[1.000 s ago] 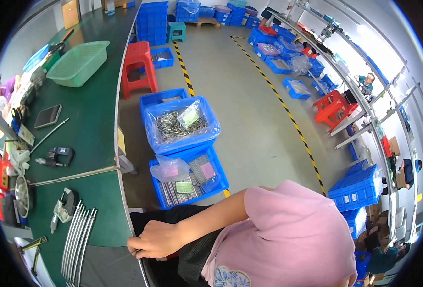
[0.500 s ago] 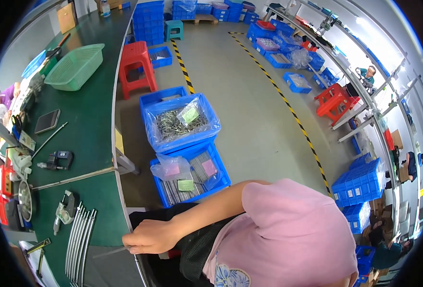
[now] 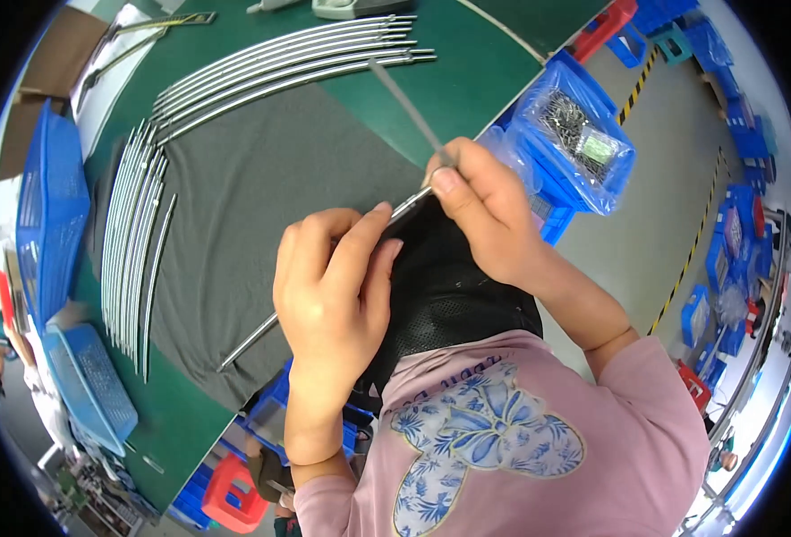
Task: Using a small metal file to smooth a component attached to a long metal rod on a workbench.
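Observation:
A long thin metal rod lies slanted over a grey mat, and both my hands are on it. My left hand grips the rod's middle with the fingers curled over it. My right hand pinches its upper end between thumb and fingers. A thin grey strip sticks out of that pinch toward the far side of the table. Below my hands is a black mesh surface.
The green table carries a fan of curved metal rods at the back and another bundle at the left. Blue bins with bagged metal parts stand at the right, blue baskets at the left, a red stool below.
The view has swung from the floor and bins onto the table. Earlier one hand held a thin rod at the table edge; now both hands hold a rod over the grey mat.

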Demonstrator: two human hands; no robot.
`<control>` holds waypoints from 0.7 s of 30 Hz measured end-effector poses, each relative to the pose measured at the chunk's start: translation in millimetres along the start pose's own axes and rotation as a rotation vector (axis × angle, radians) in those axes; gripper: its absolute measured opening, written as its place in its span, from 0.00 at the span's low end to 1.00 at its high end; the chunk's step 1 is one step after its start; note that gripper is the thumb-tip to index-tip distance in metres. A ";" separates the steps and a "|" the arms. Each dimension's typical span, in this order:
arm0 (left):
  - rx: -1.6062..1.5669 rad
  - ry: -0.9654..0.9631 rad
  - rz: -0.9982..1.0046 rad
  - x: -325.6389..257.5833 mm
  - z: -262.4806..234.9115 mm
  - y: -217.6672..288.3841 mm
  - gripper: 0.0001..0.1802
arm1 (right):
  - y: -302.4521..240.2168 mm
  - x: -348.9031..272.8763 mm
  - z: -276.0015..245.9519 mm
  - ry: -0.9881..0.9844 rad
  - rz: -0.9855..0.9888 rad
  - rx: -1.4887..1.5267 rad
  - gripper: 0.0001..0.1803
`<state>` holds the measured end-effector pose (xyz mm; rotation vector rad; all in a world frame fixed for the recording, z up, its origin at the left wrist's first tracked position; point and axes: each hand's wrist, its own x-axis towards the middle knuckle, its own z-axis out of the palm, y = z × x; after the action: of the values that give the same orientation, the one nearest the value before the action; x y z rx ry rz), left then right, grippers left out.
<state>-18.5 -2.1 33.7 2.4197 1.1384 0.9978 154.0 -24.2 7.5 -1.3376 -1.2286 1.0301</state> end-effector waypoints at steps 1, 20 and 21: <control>-0.019 -0.001 -0.033 -1.6 1.1 -1.0 0.14 | 0.8 0.2 0.1 -0.013 0.006 0.003 0.10; -0.009 -0.006 -0.140 1.4 11.5 -11.0 0.12 | 4.8 -40.5 7.0 0.003 0.139 -0.084 0.04; -0.006 0.006 -0.108 3.0 11.7 -11.2 0.12 | 5.3 -40.2 7.5 0.001 0.117 -0.089 0.04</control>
<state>-15.3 7.8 20.9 2.3245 1.2517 0.9733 142.6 -63.1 -0.3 -1.4932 -1.2194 1.0665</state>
